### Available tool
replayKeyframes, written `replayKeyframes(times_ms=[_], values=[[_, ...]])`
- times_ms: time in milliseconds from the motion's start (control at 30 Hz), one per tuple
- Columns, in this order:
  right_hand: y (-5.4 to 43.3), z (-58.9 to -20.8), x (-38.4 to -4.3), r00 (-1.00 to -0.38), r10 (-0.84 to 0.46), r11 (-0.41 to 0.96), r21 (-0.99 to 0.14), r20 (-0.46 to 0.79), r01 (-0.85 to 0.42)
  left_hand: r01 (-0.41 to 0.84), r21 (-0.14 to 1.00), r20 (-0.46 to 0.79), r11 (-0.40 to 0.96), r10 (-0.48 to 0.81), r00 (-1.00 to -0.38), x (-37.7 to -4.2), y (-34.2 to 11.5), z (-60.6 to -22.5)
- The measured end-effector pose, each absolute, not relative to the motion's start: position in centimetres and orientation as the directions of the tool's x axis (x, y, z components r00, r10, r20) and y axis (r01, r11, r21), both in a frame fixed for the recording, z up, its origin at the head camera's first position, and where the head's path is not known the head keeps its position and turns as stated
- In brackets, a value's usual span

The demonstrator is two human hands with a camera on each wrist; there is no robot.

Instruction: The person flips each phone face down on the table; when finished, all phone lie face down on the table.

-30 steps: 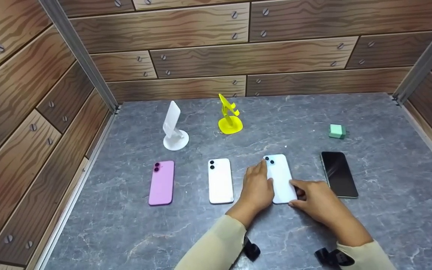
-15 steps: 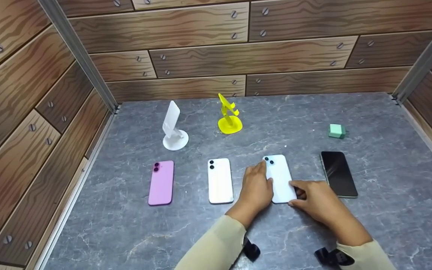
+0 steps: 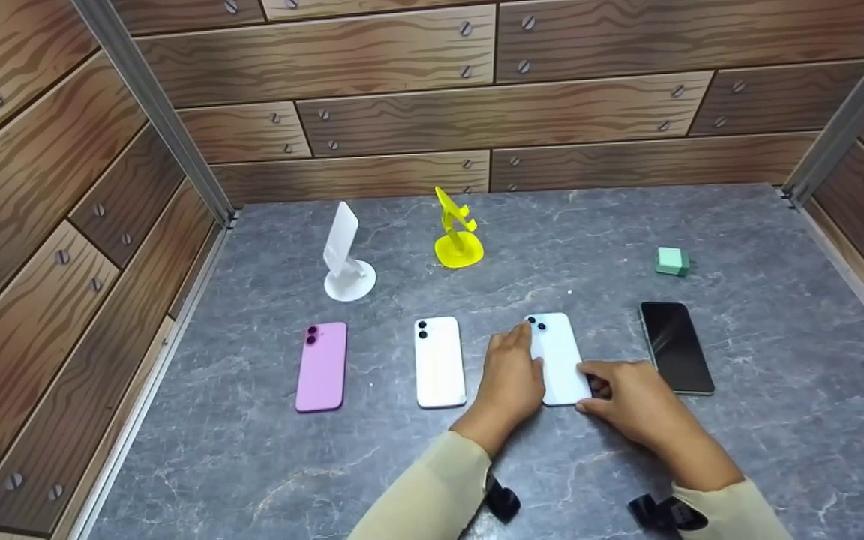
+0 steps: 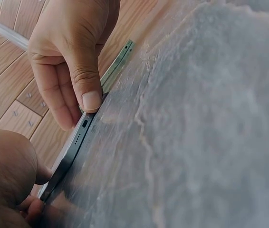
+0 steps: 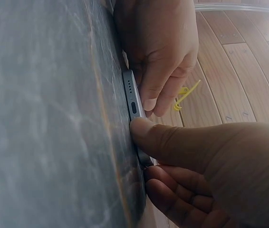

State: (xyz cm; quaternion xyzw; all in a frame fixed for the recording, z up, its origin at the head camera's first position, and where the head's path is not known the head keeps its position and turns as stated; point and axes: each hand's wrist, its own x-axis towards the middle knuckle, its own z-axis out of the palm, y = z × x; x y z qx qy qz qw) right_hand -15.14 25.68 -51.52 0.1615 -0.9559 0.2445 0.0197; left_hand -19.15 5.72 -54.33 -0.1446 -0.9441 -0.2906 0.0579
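A light blue phone (image 3: pixel 561 364) lies back up, its two camera lenses at the far left corner. My left hand (image 3: pixel 511 379) holds its left edge, fingers along the side and thumb over the back. At the near right corner, my right hand (image 3: pixel 631 397) pinches the phone between thumb and fingers. The left wrist view shows the right thumb (image 4: pixel 91 99) at the bottom edge, beside the charging port. In the right wrist view the phone's bottom edge (image 5: pixel 132 92) sits close over the table, between both hands.
A white phone (image 3: pixel 439 364) and a pink phone (image 3: pixel 322 367) lie to the left, a dark-screened phone (image 3: pixel 676 345) to the right. Behind stand a white phone stand (image 3: pixel 346 247) and a yellow one (image 3: pixel 459 247). A green charger plug (image 3: pixel 672 261) sits back right.
The far end of the light blue phone has shifted slightly toward me, while its near end has barely moved. Both hands keep their hold in nearly the same place.
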Motion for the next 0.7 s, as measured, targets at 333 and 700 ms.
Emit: replayKeyframes(times_ms=[333,700], values=[[25.63,-51.48,-15.04,-0.948,-0.294,0.828,-0.462,0.122,-0.317,0.337,0.515,0.229,0.788,0.252,-0.94,-18.97,5.59,-54.33],[25.6,-51.25,-15.06,-0.952,-0.298,0.832,-0.471,0.067,-0.294,0.331,0.52,0.224,0.788,0.248,-0.942,-18.93,5.57,-54.33]])
